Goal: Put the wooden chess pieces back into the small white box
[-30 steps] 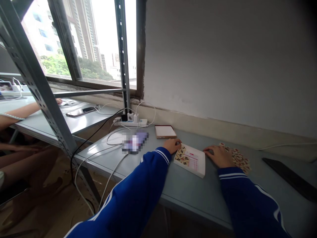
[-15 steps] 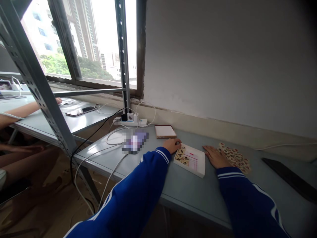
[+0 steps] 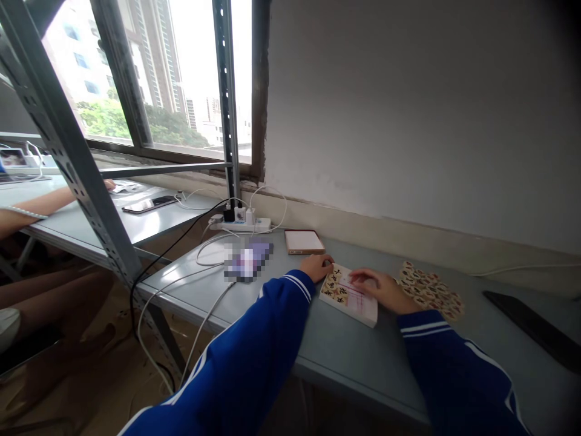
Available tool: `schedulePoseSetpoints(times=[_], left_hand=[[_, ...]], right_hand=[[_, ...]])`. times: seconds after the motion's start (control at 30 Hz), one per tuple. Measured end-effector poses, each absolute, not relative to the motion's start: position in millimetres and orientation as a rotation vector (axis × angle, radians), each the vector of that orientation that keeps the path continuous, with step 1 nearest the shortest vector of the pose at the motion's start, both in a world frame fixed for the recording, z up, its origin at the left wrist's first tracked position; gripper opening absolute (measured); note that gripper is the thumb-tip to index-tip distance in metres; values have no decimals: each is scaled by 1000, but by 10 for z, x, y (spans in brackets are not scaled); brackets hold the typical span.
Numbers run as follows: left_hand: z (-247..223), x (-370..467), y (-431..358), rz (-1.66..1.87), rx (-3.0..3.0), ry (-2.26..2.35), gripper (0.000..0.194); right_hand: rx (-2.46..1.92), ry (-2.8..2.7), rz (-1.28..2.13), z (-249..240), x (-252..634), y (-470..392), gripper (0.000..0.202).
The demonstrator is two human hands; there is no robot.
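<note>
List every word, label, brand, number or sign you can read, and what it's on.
Nothing reads for certain.
Pieces in the box: dark characters, too blurred.
Beside them: red print, too small.
Loose pieces: marks too small.
Tray side: small mark, unreadable.
Power strip: blue mark, too small.
Purple phone: pixelated.

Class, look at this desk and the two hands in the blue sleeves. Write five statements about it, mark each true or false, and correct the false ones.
1. Fingers of the right hand are over the white box. True.
2. Loose Chinese chess pieces lie right of the white box. True.
3. The left hand is on the loose pieces. False: it is at the white box's far left corner.
4. The red-edged box lies right of the white box. False: it lies farther back, to the left.
5. Plugs sit in the white power strip. True.
</note>
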State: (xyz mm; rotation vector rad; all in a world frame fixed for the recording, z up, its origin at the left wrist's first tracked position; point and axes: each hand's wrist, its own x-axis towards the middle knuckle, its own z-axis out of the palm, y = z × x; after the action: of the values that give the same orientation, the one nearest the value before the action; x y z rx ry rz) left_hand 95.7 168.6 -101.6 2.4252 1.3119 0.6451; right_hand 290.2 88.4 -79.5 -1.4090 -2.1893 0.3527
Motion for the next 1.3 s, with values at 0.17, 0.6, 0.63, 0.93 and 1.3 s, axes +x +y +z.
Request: schedulePoseSetpoints(times=[0.17, 0.6, 0.63, 0.93, 1.3], left_hand=[[-997, 959, 1675, 626, 2402, 1327, 28], [-1010, 958, 1702, 647, 2428, 1305, 27], [-1010, 958, 1700, 646, 2430, 1309, 27], [-992, 951, 1673, 636, 2429, 1311, 26], [-1054, 960, 1722, 667, 2438, 1291, 27]], right_hand=[[-1292, -2368, 487, -750, 2732, 794, 31], [-1304, -2157, 440, -800, 2769, 840, 28], [-1315, -2100, 404, -806, 2801, 860, 31], [-1706, -2014, -88, -957, 3219, 1046, 31], [-2092, -1946, -463, -989, 3306, 1005, 23]])
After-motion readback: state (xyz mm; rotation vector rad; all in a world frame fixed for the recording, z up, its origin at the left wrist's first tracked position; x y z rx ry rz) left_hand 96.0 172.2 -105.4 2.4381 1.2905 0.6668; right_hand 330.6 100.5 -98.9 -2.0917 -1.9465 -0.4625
